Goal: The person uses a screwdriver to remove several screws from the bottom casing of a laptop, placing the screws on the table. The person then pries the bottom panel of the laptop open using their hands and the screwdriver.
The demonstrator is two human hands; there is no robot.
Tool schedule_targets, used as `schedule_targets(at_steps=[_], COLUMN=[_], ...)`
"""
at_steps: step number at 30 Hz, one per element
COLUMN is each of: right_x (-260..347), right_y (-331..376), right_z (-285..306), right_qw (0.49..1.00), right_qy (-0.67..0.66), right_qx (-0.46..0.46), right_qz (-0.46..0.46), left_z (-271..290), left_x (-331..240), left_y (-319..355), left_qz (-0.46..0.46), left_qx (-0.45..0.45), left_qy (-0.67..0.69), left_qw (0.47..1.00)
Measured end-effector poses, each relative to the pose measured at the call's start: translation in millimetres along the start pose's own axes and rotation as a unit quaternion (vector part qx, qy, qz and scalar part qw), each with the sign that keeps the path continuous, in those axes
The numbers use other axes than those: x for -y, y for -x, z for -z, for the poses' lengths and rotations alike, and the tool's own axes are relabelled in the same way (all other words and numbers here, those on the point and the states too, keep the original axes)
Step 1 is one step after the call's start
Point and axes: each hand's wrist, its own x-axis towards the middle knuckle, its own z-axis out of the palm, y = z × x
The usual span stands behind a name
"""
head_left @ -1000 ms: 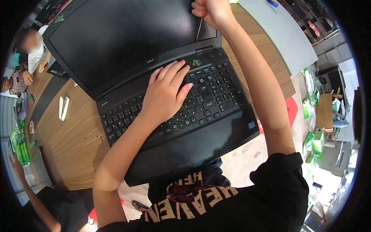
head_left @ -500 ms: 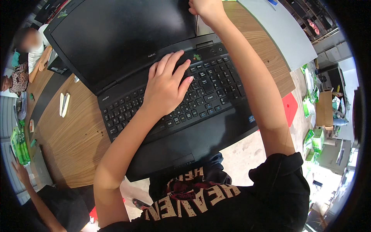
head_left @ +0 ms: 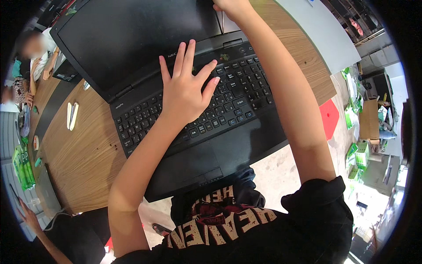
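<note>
A large black laptop (head_left: 189,176) lies open on the wooden table, its dark screen (head_left: 132,39) leaning back. My left hand (head_left: 187,94) rests over the keyboard (head_left: 149,112) with its fingers spread, the tips reaching the strip below the screen. At the top edge, partly cut off, my right hand (head_left: 233,8) is closed round a thin metal tool (head_left: 223,24). The tool's shaft points down along the screen's right side, close to the right hinge (head_left: 233,43). What kind of tool it is cannot be made out, as its upper part is hidden in my hand.
On the table to the left lies a cream-coloured folding tool (head_left: 72,116). A black box-shaped device (head_left: 66,72) stands near a person in white (head_left: 44,48). Another person's hand (head_left: 28,215) is at lower left, near a grey laptop (head_left: 48,187). A red stool (head_left: 329,119) stands right.
My left hand has spread its fingers and shifted slightly up and left. My right hand has moved a little left and up, with the tool still in it. The laptop appears slightly higher in view.
</note>
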Motion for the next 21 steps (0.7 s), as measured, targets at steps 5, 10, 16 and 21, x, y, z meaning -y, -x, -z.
schedule_targets(at_steps=[5, 10, 16, 21], right_x=[4.5, -1.5, 9.1, 6.9], right_y=[4.4, 20.5, 50.1, 58.4], right_z=[6.0, 14.5, 37.1, 42.8], right_qw=[0.999, 0.998, 0.945, 0.919], right_qy=[-0.035, -0.064, -0.3, -0.373], right_qx=[0.016, 0.024, 0.07, 0.079], right_qz=[-0.024, 0.015, -0.106, -0.097], left_z=[-0.6, -0.7, -1.8, -0.3], left_x=[1.1, 0.2, 2.0, -0.9], left_y=[-0.1, -0.1, 0.9, 0.9], left_qz=[-0.003, 0.009, 0.008, 0.005], left_qx=[-0.002, -0.001, -0.009, -0.016], left_qy=[0.007, 0.021, 0.013, 0.001], left_qw=[1.0, 1.0, 1.0, 1.0])
